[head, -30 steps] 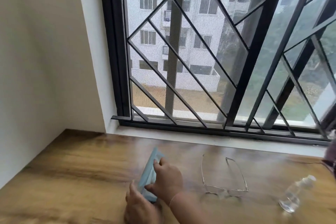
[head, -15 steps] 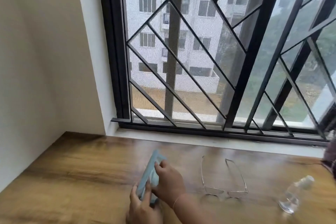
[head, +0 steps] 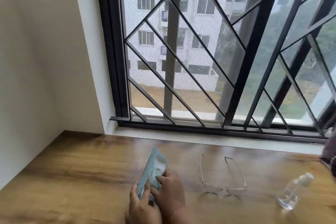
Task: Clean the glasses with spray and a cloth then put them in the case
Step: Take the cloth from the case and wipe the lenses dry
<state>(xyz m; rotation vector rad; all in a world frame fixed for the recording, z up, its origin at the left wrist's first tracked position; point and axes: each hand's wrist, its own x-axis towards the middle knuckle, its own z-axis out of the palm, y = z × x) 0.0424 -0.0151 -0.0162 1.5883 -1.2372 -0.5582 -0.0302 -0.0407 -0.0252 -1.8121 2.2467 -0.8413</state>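
1. case point(head: 154, 171) propped open on table point(head: 72, 178), both hands on it.
2. left hand point(head: 141, 205) grips its near end; right hand point(head: 171, 191) curls fingers into the open shell.
3. glasses point(head: 223, 187) lie unfolded beside it, spray bottle point(head: 294, 192) farther right.
4. step looks like fetching the cloth; next: pull it out, then spray.

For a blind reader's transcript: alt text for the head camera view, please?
A person's left hand and right hand hold a light blue case open over a wooden table. Unfolded glasses and a clear bottle sit to its right, below a barred window.
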